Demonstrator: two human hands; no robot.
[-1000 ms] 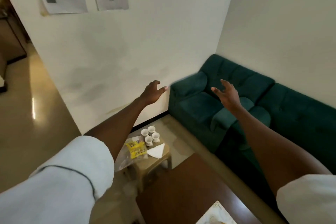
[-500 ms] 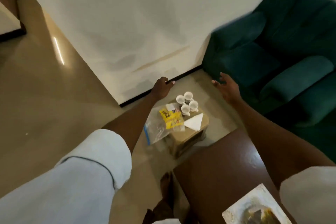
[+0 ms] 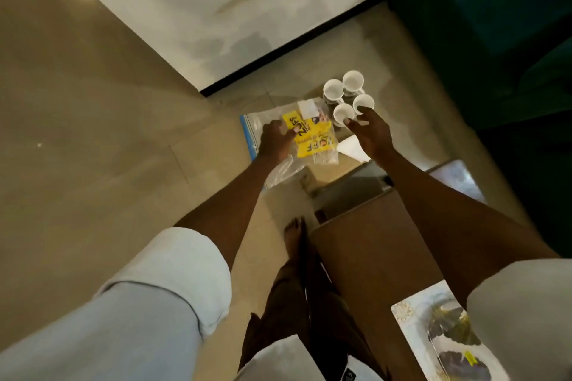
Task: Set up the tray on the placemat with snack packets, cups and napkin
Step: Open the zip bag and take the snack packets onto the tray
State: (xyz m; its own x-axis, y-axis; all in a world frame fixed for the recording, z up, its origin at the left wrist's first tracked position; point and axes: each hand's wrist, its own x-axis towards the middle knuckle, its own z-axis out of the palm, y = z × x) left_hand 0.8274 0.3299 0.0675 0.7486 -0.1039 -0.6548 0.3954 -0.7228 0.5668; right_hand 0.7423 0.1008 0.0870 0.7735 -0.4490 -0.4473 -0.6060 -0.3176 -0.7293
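The left grip (image 3: 275, 141), a bare hand, lies on the left edge of the yellow snack packet (image 3: 312, 141). Its fingers are curled down and the thumb presses on the yellow face, so it pinches the packet. The packet lies together with a clear plastic bag (image 3: 280, 168) that has a blue strip on its side. I cannot tell if the packet is inside the bag or on top of it.

The right grip (image 3: 371, 133) is loosely spread and has hold of nothing. Its fingertips (image 3: 360, 109) reach the two nearer of the four white cups (image 3: 343, 111). The cups stand upright, close together, at the far side of a small tan surface (image 3: 323, 175). A white folded napkin (image 3: 351, 148) lies on the same surface, just under the right wrist and beside the packet.

A brown surface (image 3: 371, 257) stands nearer to the person. At its near right corner lies a pale placemat (image 3: 402, 312), and on it there seems to be a tray (image 3: 455, 359) with a dark leaf pattern. The white right sleeve hides part of it. So the packet, the cups and the napkin are well apart from the tray.

A dark green sofa (image 3: 495, 25) stands to the right. One bare foot (image 3: 294, 232) is on the beige floor (image 3: 77, 133).
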